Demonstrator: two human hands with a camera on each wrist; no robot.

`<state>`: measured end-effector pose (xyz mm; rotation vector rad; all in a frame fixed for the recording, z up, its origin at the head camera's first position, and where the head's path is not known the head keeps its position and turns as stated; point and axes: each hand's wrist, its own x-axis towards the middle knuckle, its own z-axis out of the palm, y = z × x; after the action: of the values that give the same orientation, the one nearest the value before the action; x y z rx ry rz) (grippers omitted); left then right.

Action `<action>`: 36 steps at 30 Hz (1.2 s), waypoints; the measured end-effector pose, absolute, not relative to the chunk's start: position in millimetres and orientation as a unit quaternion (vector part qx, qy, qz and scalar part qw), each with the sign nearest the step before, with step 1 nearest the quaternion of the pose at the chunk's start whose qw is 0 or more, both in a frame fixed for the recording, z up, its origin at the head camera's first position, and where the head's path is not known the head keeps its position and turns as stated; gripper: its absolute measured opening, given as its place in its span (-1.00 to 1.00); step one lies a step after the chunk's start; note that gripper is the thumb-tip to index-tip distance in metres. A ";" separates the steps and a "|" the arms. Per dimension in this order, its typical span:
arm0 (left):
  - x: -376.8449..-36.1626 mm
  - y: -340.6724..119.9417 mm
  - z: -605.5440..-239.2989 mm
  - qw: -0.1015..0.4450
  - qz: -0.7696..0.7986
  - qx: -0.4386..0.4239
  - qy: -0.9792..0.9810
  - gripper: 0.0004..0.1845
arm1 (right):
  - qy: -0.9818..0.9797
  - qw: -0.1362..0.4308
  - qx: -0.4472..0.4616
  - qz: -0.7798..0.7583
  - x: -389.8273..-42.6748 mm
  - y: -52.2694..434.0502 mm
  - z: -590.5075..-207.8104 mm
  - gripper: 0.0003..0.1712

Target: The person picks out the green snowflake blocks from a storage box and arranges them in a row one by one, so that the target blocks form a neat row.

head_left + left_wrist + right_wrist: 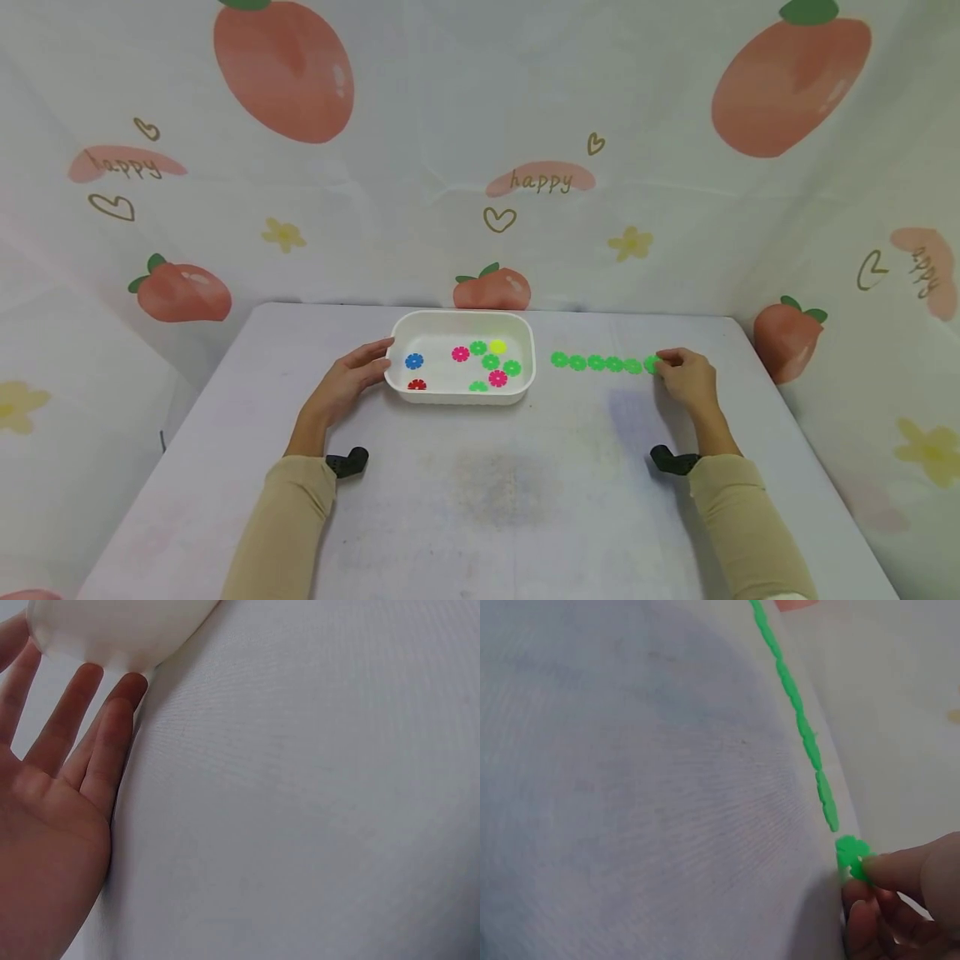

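Observation:
A white tray [525,337] sits mid-table holding several flower-shaped plastic discs: blue [414,361], red [417,385], pink [461,353], yellow [498,346] and green [491,362]. My left hand [352,379] rests with straight fingers [75,712] against the tray's left wall [112,630]. To the tray's right lies a row of green discs [596,362] on the table. My right hand [686,375] pinches one green disc [851,855] at the row's right end [826,802], just touching the table.
The table [487,492] is covered in pale cloth. A fabric backdrop with peach prints [285,67] surrounds it on three sides. Black wrist camera mounts [347,461] sit at both sleeves.

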<state>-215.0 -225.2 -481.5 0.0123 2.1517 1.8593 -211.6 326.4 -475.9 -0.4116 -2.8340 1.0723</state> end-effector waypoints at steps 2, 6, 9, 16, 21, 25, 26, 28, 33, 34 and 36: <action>-214.8 -225.3 -481.2 0.148 0.645 0.005 0.749 -0.38 | -0.931 0.042 -0.130 0.338 -212.3 326.5 -476.7 -0.64; -215.1 -225.3 -481.4 0.147 0.641 -0.002 0.753 -0.40 | -0.940 0.049 -0.114 0.317 -212.8 326.9 -478.1 -0.65; -215.6 -225.3 -482.8 0.147 0.640 -0.004 0.754 -0.40 | -0.947 0.057 -0.107 0.297 -213.2 327.3 -478.3 -0.63; -215.5 -226.2 -485.8 0.146 0.639 -0.010 0.755 -0.42 | -0.960 0.044 -0.103 0.256 -210.0 322.8 -468.4 -0.47; -214.9 -227.0 -484.8 0.143 0.642 0.001 0.753 -0.41 | -0.972 0.043 -0.080 0.217 -209.3 319.5 -459.7 -0.32; -215.0 -227.4 -484.8 0.144 0.642 0.002 0.753 -0.42 | -0.982 0.036 -0.058 0.177 -210.3 314.0 -451.0 -0.18; -215.0 -227.5 -484.8 0.145 0.640 0.003 0.755 -0.41 | -0.984 0.034 -0.051 0.165 -210.7 312.4 -448.6 -0.15; -215.3 -227.4 -485.0 0.146 0.638 -0.004 0.756 -0.43 | -0.988 0.034 -0.040 0.145 -211.6 308.4 -444.0 -0.10; -215.7 -227.7 -486.0 0.144 0.638 0.004 0.756 -0.41 | -0.990 0.038 -0.022 0.131 -213.6 297.4 -434.2 -0.05; -215.7 -227.7 -486.2 0.143 0.639 0.005 0.756 -0.41 | -0.991 0.037 -0.018 0.131 -213.9 294.9 -432.5 -0.04; -215.9 -227.5 -486.5 0.143 0.639 0.004 0.755 -0.41 | -0.991 0.035 -0.011 0.131 -214.9 290.1 -429.3 -0.03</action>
<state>-215.9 -227.5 -486.5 0.0115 2.1792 1.8446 -214.9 290.1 -429.3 -0.0333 -3.0440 0.4018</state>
